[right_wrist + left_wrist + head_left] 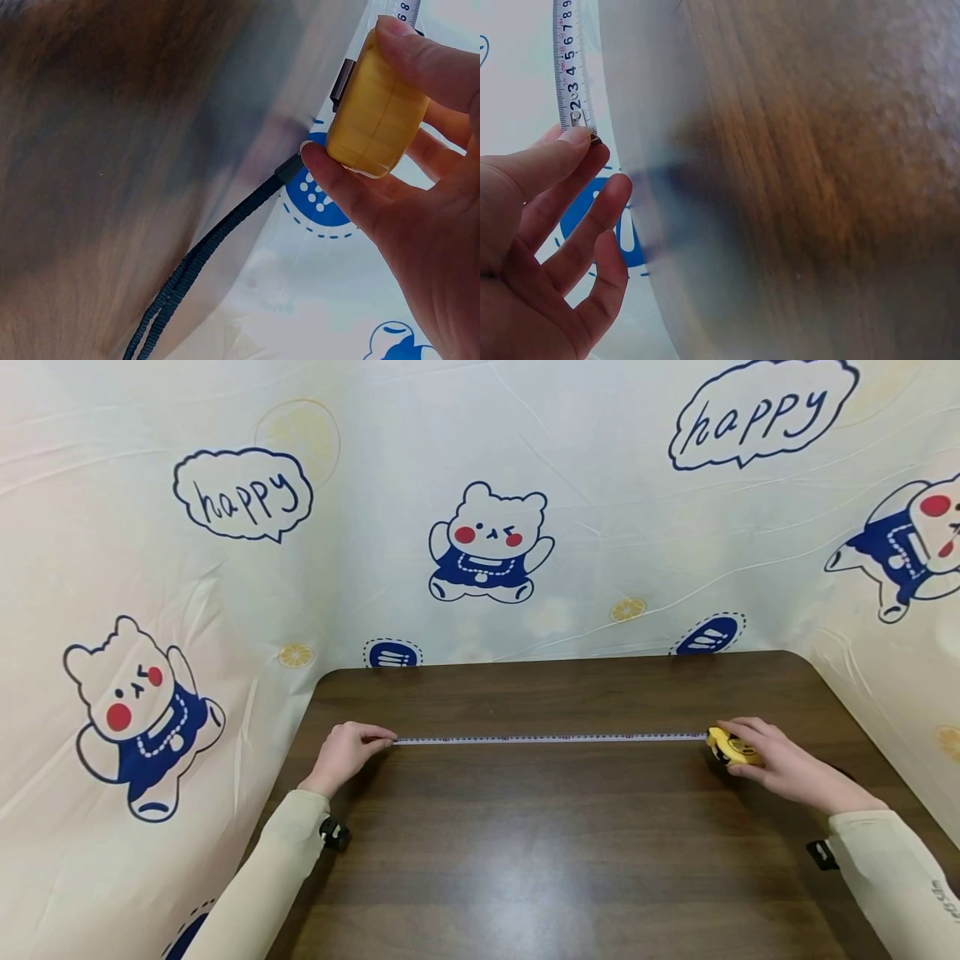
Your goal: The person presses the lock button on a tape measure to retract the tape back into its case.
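A white tape blade [536, 738] with printed marks stretches straight across the far half of the table, running from one hand to the other. My left hand [347, 755] pinches its end between thumb and forefinger; in the left wrist view the low numbers of the blade [573, 67] show just past the thumb, and the other fingers are loosely bent. On the right, the yellow tape measure [731, 747] is gripped by my right hand [787, 763]. Seen from the right wrist, fingers and thumb wrap the yellow case [379, 105], and a dark cord strap [214, 244] hangs from it.
The brown wooden table [525, 843] has rounded far corners. Behind and to both sides hangs a pale curtain [375, 552] printed with bears and the word "happy". A small black device [333, 833] sits at the left wrist, another black device [822, 855] at the right.
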A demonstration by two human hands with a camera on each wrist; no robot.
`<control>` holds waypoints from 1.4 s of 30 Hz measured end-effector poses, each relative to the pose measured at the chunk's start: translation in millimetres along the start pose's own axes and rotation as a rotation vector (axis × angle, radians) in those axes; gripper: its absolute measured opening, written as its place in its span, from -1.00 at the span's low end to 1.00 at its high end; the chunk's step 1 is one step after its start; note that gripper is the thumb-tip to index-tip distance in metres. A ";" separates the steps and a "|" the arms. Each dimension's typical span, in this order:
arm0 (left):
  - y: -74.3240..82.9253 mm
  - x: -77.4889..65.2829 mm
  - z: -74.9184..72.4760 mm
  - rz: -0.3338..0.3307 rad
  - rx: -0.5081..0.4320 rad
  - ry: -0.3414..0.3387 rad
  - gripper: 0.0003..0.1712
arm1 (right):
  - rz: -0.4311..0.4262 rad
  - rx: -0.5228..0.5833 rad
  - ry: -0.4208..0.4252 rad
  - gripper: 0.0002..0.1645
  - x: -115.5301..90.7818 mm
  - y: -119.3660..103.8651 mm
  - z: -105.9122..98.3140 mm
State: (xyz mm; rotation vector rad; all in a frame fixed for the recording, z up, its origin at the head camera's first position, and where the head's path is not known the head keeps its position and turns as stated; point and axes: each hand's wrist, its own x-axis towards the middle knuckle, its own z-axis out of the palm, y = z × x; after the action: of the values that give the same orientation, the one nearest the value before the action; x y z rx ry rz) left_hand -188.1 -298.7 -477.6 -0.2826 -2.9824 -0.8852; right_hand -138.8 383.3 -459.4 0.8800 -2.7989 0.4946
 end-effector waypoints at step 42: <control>20.0 4.5 10.5 0.028 -0.043 -0.041 -0.84 | 0.035 0.056 -0.077 -0.24 15.4 -19.8 5.0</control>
State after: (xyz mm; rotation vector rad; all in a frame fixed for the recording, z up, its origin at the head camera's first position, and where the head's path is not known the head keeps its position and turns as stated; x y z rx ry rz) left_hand -188.6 -275.7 -475.4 -0.3463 -2.9911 -0.9538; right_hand -140.1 358.1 -454.9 0.8807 -2.8882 0.5589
